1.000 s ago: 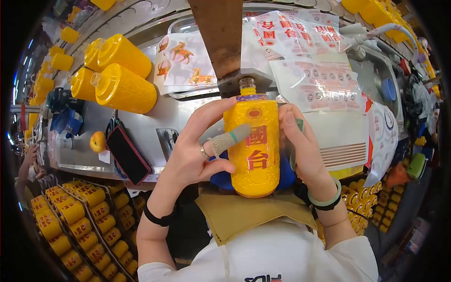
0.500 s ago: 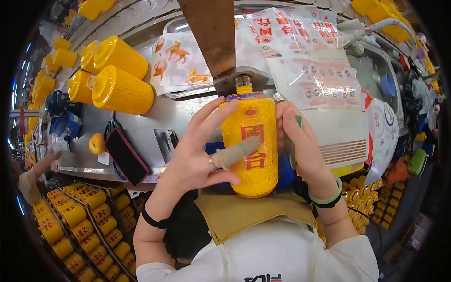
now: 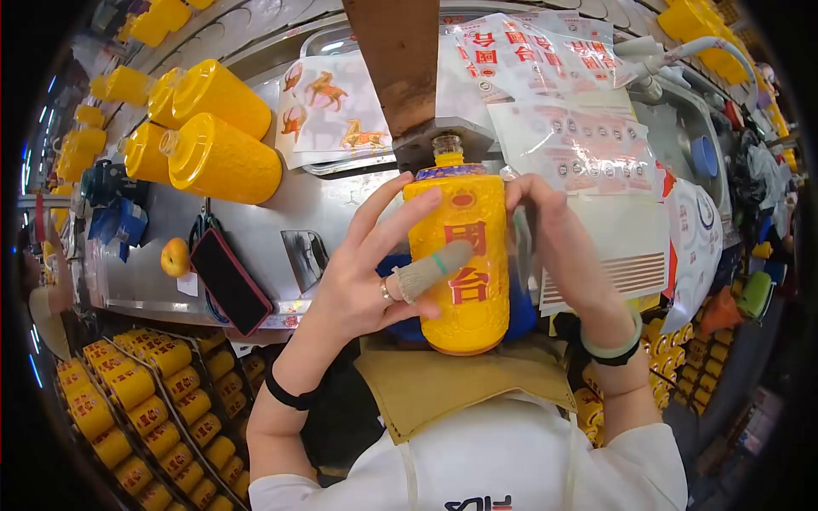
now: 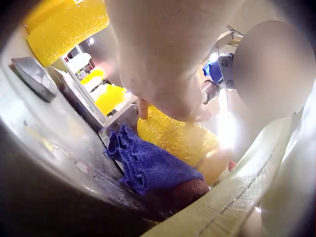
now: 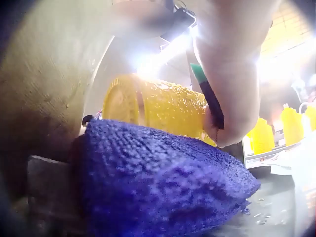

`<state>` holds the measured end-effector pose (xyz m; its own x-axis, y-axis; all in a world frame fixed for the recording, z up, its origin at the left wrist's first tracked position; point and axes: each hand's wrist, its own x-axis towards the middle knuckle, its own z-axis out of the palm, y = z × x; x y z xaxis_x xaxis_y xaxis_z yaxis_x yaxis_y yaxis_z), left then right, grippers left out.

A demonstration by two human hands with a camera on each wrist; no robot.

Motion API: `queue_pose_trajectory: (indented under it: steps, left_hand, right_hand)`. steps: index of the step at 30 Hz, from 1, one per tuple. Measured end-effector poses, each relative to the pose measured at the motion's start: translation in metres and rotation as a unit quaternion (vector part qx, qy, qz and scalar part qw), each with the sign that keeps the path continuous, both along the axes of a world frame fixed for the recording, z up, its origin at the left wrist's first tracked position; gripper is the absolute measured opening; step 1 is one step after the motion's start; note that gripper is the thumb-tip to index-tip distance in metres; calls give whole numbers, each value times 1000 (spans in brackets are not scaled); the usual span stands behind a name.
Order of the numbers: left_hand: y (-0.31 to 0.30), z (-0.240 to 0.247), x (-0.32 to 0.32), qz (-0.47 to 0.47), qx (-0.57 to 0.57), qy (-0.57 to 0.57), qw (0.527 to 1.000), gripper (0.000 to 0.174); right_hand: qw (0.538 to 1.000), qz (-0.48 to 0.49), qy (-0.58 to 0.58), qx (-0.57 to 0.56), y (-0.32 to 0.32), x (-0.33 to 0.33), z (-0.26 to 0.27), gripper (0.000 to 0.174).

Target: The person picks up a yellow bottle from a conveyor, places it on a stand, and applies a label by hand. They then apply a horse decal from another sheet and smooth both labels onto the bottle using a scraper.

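A yellow textured bottle (image 3: 464,324) with red characters and a clear glass neck lies between both hands, over a blue cloth (image 5: 168,182). My left hand (image 3: 362,264) holds its left side, fingers spread across the front. One finger wears a knitted finger cot (image 3: 430,271) and lies over the red lettering. My right hand (image 3: 571,247) is at the bottle's right side with bent fingers. In the right wrist view it pinches a thin dark strip with a green end (image 5: 199,72) against the bottle. The left wrist view shows the bottle (image 4: 173,136) beneath the left hand.
Several yellow bottles (image 3: 226,162) lie at the left of the metal table. Nearby are a phone (image 3: 230,281), scissors (image 3: 203,223) and an apple (image 3: 175,257). Horse-decal sheets (image 3: 341,102) and red-printed sheets (image 3: 588,149) lie behind. A brown post (image 3: 396,64) rises beyond the bottle neck.
My right hand has bent its fingers more and its wrist has moved outward; the green end has left the head view. My left hand's cot finger has slid slightly down and right across the lettering.
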<state>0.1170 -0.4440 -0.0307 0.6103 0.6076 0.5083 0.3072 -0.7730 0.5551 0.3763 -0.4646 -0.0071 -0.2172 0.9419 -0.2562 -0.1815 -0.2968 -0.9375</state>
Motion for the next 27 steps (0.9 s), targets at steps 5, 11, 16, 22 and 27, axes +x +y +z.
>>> queue_pose_trajectory:
  steps: [5, 11, 16, 22, 27]
  left_hand:
    - [-15, -4, 1, 51, -138, -96, 984, 59]
    - [-31, -7, -12, 200, -103, -154, 962, 91]
    - [-45, -2, -8, 238, -123, -159, 950, 100]
    - [-60, 0, -2, 245, -135, -175, 944, 97]
    - [-60, -6, -2, 225, -169, -202, 938, 69]
  right_hand:
    - [944, -97, -224, 220, 16, -5, 44, 27]
    - [652, 134, -371, 648, 0, -15, 51, 17]
    - [648, 115, -439, 611, 4, -25, 49, 34]
    - [585, 88, -428, 683, 2, -5, 41, 22]
    - [709, 232, -250, 618, -52, -6, 54, 17]
